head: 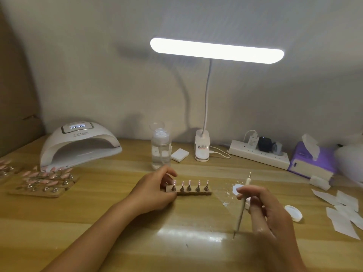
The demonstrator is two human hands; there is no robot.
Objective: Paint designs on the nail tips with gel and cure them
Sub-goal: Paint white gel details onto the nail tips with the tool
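Our left hand [157, 190] grips the nail tip holder [189, 190] on the tabletop [117, 222], while our right hand [263, 209] pinches a dotting tool [242, 203].

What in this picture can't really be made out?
Head view:
- Designs on the nail tips: too small and blurred.
- Left end of the holder: covered by the left hand.
- Digits on the curing lamp: blurred.
- Leftmost nail tray: cut off by the frame edge.
- Tips of the tool in the right hand: too fine.
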